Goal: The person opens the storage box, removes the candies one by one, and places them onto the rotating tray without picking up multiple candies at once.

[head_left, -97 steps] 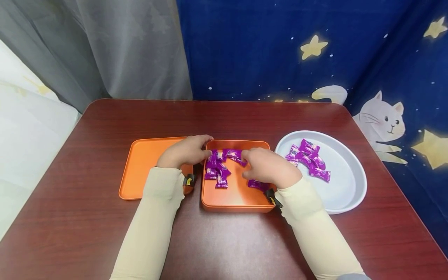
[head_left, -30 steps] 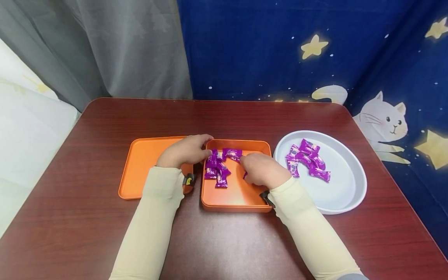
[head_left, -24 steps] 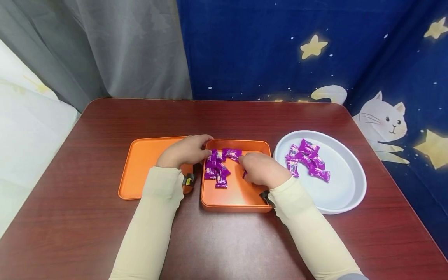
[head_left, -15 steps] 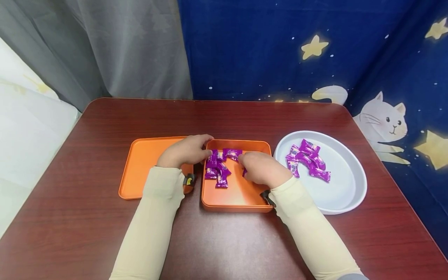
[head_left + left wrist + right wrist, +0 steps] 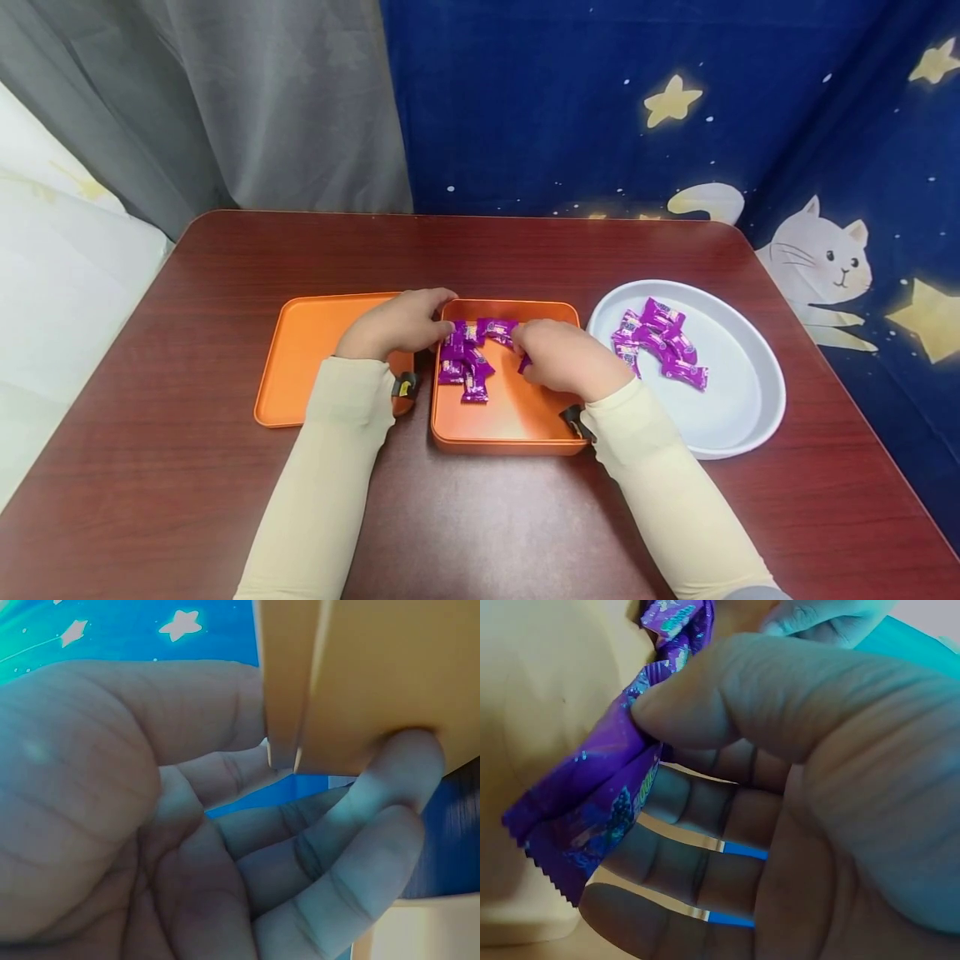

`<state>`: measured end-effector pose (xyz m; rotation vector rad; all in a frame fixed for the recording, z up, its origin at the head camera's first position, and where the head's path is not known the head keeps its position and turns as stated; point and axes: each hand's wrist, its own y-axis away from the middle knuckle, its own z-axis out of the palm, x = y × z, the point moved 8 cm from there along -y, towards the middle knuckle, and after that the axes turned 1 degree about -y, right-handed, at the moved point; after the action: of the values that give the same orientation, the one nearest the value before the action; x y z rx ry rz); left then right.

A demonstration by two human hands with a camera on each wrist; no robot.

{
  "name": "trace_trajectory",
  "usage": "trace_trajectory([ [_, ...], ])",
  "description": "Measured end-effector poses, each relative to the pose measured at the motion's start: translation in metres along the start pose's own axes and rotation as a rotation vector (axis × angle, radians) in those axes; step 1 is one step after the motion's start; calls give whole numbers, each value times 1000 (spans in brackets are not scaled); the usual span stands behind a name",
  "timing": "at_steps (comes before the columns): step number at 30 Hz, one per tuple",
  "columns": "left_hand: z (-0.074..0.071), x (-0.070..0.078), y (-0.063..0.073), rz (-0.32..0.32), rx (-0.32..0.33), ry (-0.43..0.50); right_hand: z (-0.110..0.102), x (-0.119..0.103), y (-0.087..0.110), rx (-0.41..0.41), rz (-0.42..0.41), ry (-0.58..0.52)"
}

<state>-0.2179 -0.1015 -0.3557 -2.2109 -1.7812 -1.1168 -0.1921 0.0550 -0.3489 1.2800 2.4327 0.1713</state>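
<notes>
An orange box [image 5: 504, 443] stands mid-table, with several purple-wrapped candies [image 5: 474, 360] clustered along its left side and back. At the box's left wall, my left hand [image 5: 393, 325] grips the rim; in the left wrist view its thumb presses one side of the wall [image 5: 405, 667] while the fingers curl against it from below. Inside the box, my right hand [image 5: 562, 354] pinches a purple-wrapped candy [image 5: 592, 787] between thumb and fingers, as the right wrist view shows. From the head, most of that candy is hidden under the hand.
A white oval tray [image 5: 738, 400] to the right of the box bears several more purple candies [image 5: 663, 342]. The orange lid [image 5: 300, 358] lies on the table left of the box, partly under my left arm. Behind the table hang grey and blue curtains [image 5: 525, 108].
The candy seen earlier at the box's front right is gone from that spot. My right hand, after reaching lower and left, has just moved slightly up and right with its candy. The left hand stays put.
</notes>
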Motion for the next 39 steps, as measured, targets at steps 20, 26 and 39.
trace_trajectory([
  [20,2,-1,0,-2,-2,-3,-20,-2,14,53,-14,-13],
  [26,1,-1,-1,3,5,-13,-28,-5,20,74,-12,-9],
  [39,1,-3,0,4,-3,-6,-41,2,34,86,36,-89],
])
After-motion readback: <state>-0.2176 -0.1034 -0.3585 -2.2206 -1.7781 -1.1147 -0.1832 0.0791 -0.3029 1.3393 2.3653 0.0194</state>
